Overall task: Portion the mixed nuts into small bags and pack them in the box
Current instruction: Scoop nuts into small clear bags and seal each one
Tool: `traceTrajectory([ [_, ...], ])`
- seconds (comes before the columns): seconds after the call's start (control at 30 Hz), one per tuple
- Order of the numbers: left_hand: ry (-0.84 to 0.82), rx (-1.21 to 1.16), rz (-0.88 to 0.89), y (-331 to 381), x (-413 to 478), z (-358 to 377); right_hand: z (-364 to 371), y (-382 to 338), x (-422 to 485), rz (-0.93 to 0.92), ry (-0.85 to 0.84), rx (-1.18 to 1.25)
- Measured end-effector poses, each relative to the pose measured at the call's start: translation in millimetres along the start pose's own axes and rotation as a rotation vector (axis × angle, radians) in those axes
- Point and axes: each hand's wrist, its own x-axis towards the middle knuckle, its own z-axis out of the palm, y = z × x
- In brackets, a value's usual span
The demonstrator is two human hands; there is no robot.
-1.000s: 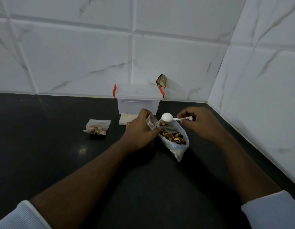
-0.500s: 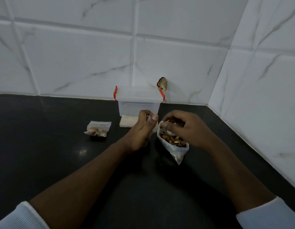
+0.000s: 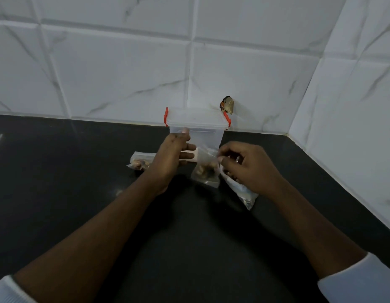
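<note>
Mixed nuts [image 3: 205, 172] sit in the bottom of a small clear bag [image 3: 208, 159] held upright just above the black worktop [image 3: 58, 176], centre of frame, directly in front of the box [image 3: 208, 136]. The right hand [image 3: 250, 169] pinches the bag's upper right edge between thumb and fingertips. The left hand [image 3: 170, 158] reaches to the bag's upper left edge, thumb raised against the box front; motion blur prevents confirming whether its fingers grip the bag. The hands are close together, with the bag between them. A larger supply bag [image 3: 242, 192] of nuts lies on the worktop under the right hand, trailing toward lower right. A second filled bag [image 3: 137, 164] lies to the left, partly hidden by the left wrist. A pale flat stack [image 3: 188, 157] shows between the left fingers, in front of the box. The box stands against the tiled wall [image 3: 124, 73], lid [image 3: 194, 118] on, red clips [image 3: 166, 117] at both ends.
</note>
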Motion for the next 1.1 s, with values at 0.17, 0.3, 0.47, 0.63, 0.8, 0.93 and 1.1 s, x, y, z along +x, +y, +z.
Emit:
traceTrajectory([
  [0.17,-0.187,-0.03,0.033,-1,-3,0,-1,-1,-2,-0.029,0.051,-0.047],
  [0.3,-0.331,0.032,-0.006,-4,-7,3,0,2,-3,-0.054,0.118,0.014],
  [0.47,-0.356,0.003,0.01,-6,-7,6,0,5,-4,-0.046,0.218,0.127],
  [0.63,-0.35,0.0,0.013,-3,-10,8,0,5,-6,-0.024,0.208,0.143],
  [0.8,-0.351,0.037,0.031,-5,-9,10,1,5,-6,-0.032,0.196,0.093],
  [0.93,-0.303,0.116,0.044,-5,-6,8,1,4,-6,-0.035,0.185,0.093],
  [1.1,-0.366,0.13,0.078,-8,-6,6,2,4,-7,-0.039,0.149,0.07],
])
